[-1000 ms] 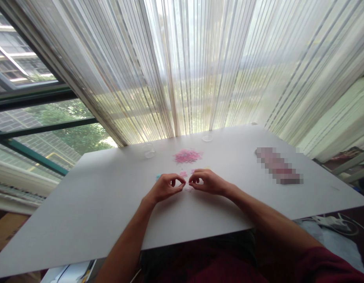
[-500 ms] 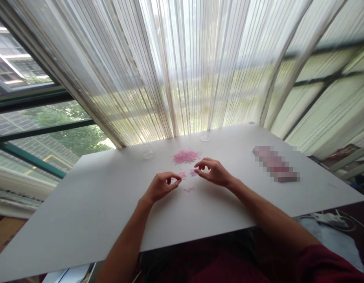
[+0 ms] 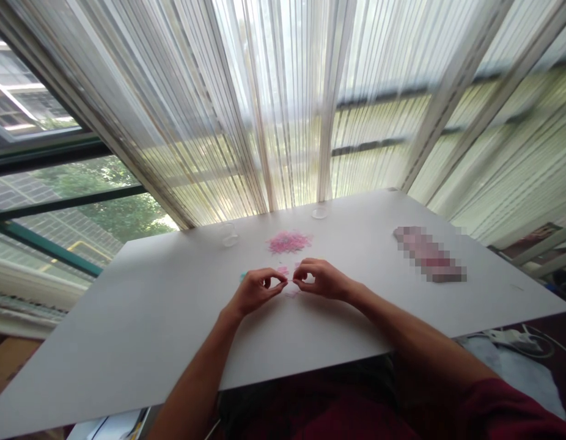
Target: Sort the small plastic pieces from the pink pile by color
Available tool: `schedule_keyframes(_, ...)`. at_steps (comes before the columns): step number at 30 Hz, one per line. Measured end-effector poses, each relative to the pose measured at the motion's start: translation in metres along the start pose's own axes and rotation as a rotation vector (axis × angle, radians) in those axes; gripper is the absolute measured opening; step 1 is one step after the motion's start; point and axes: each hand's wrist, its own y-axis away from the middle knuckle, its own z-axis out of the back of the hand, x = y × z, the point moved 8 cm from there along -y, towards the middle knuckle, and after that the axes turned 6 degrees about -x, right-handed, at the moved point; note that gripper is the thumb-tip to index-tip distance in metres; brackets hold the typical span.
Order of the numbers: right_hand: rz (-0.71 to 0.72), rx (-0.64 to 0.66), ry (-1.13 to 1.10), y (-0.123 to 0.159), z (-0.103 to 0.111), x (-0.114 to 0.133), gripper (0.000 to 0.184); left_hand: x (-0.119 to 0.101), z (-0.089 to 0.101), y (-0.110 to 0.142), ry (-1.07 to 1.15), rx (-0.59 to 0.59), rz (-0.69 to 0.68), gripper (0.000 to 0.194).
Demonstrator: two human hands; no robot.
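Note:
My left hand [image 3: 255, 291] is closed in a pinch, thumb and forefinger on one end of a small thin pink piece [image 3: 290, 280]. Opposite it, my right hand [image 3: 323, 280] pinches the other end, so the fingertips nearly meet. The piece is too small to tell its kind. Just beyond the fingers lie small groups of pink pieces [image 3: 282, 269], partly covered by my hands. A few more pale pink pieces [image 3: 291, 294] rest on the table below the fingertips. Farther back is a loose heap of thin pink pieces [image 3: 290, 241].
The white table [image 3: 150, 318] stands against a window with sheer curtains. Clear round containers or lids [image 3: 319, 213] sit near its back edge. A blurred-out pinkish object [image 3: 430, 255] lies on the right. Something teal [image 3: 242, 277] peeks out behind my left hand.
My right hand has moved left and down, and the two hands' fingertips now come together at the small pink piece. My left hand has shifted slightly right.

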Motion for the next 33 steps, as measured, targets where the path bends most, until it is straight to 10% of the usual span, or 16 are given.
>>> schedule_keyframes(33, -0.026, -0.012, -0.026, -0.0002, 0.0023, 0.0047, 0.01, -0.0057, 0.0017, 0.0008, -0.048, -0.056, -0.04, 0.012)
